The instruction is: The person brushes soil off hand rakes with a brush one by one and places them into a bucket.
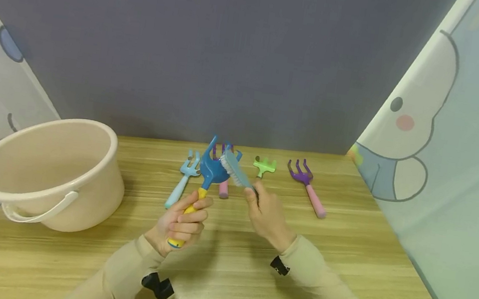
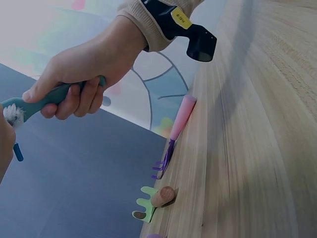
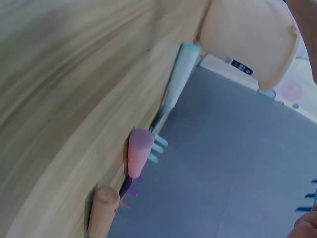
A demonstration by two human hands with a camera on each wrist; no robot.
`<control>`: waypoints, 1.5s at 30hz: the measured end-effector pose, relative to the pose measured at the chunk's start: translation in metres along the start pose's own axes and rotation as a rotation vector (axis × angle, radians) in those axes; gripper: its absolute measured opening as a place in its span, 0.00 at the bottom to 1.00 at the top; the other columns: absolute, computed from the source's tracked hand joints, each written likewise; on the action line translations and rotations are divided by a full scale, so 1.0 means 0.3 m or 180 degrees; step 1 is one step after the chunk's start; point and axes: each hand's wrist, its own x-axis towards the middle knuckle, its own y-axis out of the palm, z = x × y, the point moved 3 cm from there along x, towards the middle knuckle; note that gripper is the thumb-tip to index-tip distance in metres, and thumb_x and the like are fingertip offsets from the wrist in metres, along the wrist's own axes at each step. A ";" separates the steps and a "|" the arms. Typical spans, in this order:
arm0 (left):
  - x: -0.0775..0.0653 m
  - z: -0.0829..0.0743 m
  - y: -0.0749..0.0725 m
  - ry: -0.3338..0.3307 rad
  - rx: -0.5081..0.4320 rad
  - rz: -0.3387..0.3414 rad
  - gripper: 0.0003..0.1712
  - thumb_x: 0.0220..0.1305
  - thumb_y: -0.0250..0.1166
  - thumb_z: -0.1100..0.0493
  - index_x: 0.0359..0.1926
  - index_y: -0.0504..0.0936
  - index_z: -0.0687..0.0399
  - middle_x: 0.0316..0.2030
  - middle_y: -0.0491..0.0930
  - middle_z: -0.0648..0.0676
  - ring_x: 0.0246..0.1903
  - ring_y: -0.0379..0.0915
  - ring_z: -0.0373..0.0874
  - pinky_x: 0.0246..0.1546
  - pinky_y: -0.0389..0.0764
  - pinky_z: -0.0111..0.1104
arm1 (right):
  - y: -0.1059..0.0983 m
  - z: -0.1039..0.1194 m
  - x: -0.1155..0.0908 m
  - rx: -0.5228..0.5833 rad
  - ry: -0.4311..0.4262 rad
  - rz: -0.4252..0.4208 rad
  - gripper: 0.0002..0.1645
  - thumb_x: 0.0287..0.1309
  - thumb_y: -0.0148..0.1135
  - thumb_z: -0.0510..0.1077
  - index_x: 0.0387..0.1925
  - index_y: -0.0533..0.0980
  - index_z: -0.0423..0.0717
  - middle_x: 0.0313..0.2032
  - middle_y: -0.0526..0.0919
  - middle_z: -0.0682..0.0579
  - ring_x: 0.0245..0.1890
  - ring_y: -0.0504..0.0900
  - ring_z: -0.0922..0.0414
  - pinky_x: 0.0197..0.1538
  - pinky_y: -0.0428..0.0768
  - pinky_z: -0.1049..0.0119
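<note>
Head view: my left hand (image 1: pixel 181 226) grips a rake (image 1: pixel 212 170), my right hand (image 1: pixel 269 215) a brush (image 1: pixel 237 169). Bristle pressure above my left grip could twist the rake.

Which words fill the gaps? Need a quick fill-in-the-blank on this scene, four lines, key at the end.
1. The left hand grips the blue rake by its mostly ____ handle.
2. The right hand holds a brush with white ____.
3. The bucket stands on the person's ____ side of the table.
4. In the head view, the rightmost rake is purple with a ____ handle.

Missing words: yellow; bristles; left; pink.
</note>
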 end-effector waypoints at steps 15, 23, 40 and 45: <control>-0.002 0.001 0.020 0.0026 0.0123 -0.0188 0.20 0.72 0.34 0.45 0.36 0.64 0.53 0.15 0.51 0.44 0.09 0.48 0.31 0.07 0.53 0.17 | -0.118 -0.104 0.026 -0.0325 0.0716 -0.0340 0.34 0.69 0.33 0.58 0.32 0.72 0.32 0.15 0.63 0.54 0.12 0.57 0.66 0.13 0.58 0.73; -0.007 0.003 0.019 0.0140 0.0573 -0.0653 0.19 0.73 0.32 0.47 0.36 0.64 0.52 0.16 0.48 0.44 0.10 0.45 0.31 0.09 0.53 0.17 | -0.137 -0.135 0.002 -0.0582 0.0876 -0.0175 0.20 0.67 0.45 0.45 0.19 0.65 0.42 0.12 0.61 0.56 0.10 0.55 0.66 0.13 0.56 0.74; -0.071 -0.013 0.037 -0.0580 0.4401 -0.3218 0.22 0.70 0.45 0.47 0.25 0.61 0.57 0.11 0.58 0.45 0.07 0.52 0.33 0.08 0.56 0.24 | -0.132 -0.163 -0.033 -0.0592 0.0889 -0.0098 0.18 0.66 0.48 0.45 0.20 0.65 0.43 0.12 0.60 0.57 0.10 0.55 0.65 0.13 0.54 0.75; -0.084 -0.025 0.075 -0.0792 0.5525 -0.3720 0.20 0.69 0.48 0.47 0.31 0.65 0.61 0.13 0.58 0.47 0.09 0.52 0.34 0.08 0.58 0.24 | -0.128 -0.167 -0.045 -0.0634 0.0976 0.0040 0.17 0.66 0.47 0.45 0.24 0.69 0.39 0.12 0.61 0.57 0.09 0.55 0.67 0.12 0.55 0.76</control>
